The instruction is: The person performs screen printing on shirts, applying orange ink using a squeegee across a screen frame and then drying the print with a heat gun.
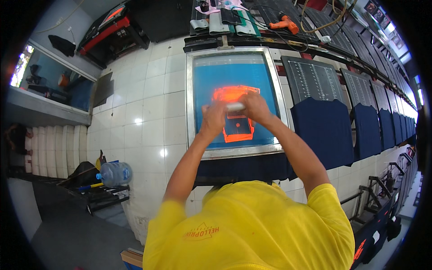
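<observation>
A screen printing frame (191, 99) with a silver metal rim and blue mesh (208, 72) lies in front of me. Bright orange ink (234, 91) spreads across the middle of the mesh around a boxy design. My left hand (213, 119) and my right hand (256, 108) are closed around the two ends of a pale-handled squeegee (235, 107), held crosswise over the ink. Slight blur covers the hands, and the squeegee's blade is hidden. Dark navy fabric (243, 167) shows beyond the frame's near edge.
Rightward runs a row of black boards (312, 78) dressed with navy shirts (321, 130). An orange heat gun (285, 24) and several squeegees (219, 23) lie on the far rail. At left, a water bottle (115, 174) rests on a black stand beside white tiled floor (148, 112).
</observation>
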Motion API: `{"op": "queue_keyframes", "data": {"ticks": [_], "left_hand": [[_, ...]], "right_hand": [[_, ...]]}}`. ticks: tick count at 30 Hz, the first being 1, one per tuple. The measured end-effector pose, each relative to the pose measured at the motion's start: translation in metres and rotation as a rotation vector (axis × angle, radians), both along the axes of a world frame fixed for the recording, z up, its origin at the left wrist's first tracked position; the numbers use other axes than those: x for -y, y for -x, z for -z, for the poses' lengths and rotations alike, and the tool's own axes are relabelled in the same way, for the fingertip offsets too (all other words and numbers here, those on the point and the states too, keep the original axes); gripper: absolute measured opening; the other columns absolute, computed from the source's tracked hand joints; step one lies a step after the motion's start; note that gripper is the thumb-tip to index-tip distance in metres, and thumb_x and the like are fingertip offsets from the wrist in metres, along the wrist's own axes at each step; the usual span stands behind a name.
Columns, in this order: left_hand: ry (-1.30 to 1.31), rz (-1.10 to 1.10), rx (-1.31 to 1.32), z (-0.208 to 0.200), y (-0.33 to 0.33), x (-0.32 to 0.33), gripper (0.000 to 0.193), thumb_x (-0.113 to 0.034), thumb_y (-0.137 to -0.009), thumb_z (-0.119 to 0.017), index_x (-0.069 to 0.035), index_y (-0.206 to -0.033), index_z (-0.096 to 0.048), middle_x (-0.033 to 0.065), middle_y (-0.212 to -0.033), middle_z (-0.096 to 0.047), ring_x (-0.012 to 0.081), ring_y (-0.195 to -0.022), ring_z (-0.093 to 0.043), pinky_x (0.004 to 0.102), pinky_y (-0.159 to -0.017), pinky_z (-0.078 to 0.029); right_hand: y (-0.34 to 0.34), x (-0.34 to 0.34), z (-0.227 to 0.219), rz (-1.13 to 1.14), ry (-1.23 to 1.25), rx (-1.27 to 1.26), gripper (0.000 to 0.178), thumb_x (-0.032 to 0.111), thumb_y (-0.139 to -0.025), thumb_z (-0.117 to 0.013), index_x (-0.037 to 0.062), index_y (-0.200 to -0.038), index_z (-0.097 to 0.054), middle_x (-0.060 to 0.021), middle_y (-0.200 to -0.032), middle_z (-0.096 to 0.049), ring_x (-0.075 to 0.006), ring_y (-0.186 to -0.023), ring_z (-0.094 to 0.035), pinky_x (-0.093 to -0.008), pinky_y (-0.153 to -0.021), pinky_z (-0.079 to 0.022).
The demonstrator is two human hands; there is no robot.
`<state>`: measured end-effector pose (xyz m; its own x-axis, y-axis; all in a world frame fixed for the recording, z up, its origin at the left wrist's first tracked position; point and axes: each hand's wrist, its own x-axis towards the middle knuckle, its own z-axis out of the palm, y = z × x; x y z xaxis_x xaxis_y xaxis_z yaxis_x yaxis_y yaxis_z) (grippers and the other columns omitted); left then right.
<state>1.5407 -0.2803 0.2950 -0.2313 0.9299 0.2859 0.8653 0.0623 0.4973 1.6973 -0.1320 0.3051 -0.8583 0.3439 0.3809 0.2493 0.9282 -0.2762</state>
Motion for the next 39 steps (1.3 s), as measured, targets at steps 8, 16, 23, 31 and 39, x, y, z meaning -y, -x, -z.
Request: {"op": "queue_keyframes", "data": {"ticks": [8, 16, 23, 31, 39], "left_hand": [[-0.124, 0.018, 0.036, -0.029, -0.042, 0.05, 0.035, -0.011, -0.095, -0.052, -0.01, -0.129, -0.058, 0.0124, -0.127, -0.063, 0.0263, -0.116, -0.059, 0.0432, -0.093, -0.033], [-0.022, 0.066, -0.011, 0.011, -0.102, 0.131, 0.041, -0.015, -0.089, -0.066, -0.007, -0.129, -0.058, 0.0069, -0.133, -0.061, 0.0199, -0.126, -0.055, 0.0426, -0.099, -0.032], [-0.02, 0.111, -0.02, 0.02, -0.101, 0.139, 0.04, -0.018, -0.093, -0.062, -0.006, -0.131, -0.057, 0.0086, -0.136, -0.059, 0.022, -0.131, -0.052, 0.0442, -0.104, -0.032], [-0.169, -0.32, 0.04, 0.039, -0.019, 0.123, 0.05, -0.019, -0.092, -0.063, 0.003, -0.134, -0.051, 0.0234, -0.14, -0.051, 0.0407, -0.135, -0.044, 0.0505, -0.11, -0.035], [0.138, -0.54, 0.221, 0.068, 0.036, 0.116, 0.069, -0.025, -0.089, -0.069, 0.014, -0.139, -0.043, 0.0288, -0.15, -0.04, 0.0424, -0.143, -0.034, 0.0445, -0.119, -0.029]], "right_hand": [[-0.038, 0.044, -0.028, -0.06, 0.023, -0.149, 0.022, 0.007, -0.07, -0.071, 0.0108, -0.091, -0.067, -0.0031, -0.093, -0.068, -0.0265, -0.093, -0.061, -0.0406, -0.074, -0.048], [-0.108, 0.123, 0.011, -0.063, -0.013, 0.125, 0.049, 0.018, -0.073, -0.075, 0.0061, -0.118, -0.062, -0.0067, -0.125, -0.061, -0.0241, -0.105, -0.056, -0.0379, -0.081, -0.043], [-0.119, 0.134, 0.004, -0.091, 0.217, 0.103, 0.062, 0.04, -0.081, -0.076, 0.0031, -0.128, -0.059, -0.0124, -0.134, -0.056, -0.0313, -0.122, -0.051, -0.0432, -0.099, -0.041], [-0.156, 0.056, 0.027, 0.684, 0.079, -0.226, 0.028, 0.014, -0.093, -0.059, 0.0007, -0.117, -0.063, -0.0186, -0.112, -0.064, -0.0373, -0.104, -0.059, -0.0466, -0.09, -0.045], [-0.158, 0.017, 0.077, 0.786, 0.376, -0.248, 0.023, 0.009, -0.097, -0.052, -0.0053, -0.112, -0.062, -0.0215, -0.101, -0.064, -0.0384, -0.098, -0.061, -0.0439, -0.087, -0.047]]}}
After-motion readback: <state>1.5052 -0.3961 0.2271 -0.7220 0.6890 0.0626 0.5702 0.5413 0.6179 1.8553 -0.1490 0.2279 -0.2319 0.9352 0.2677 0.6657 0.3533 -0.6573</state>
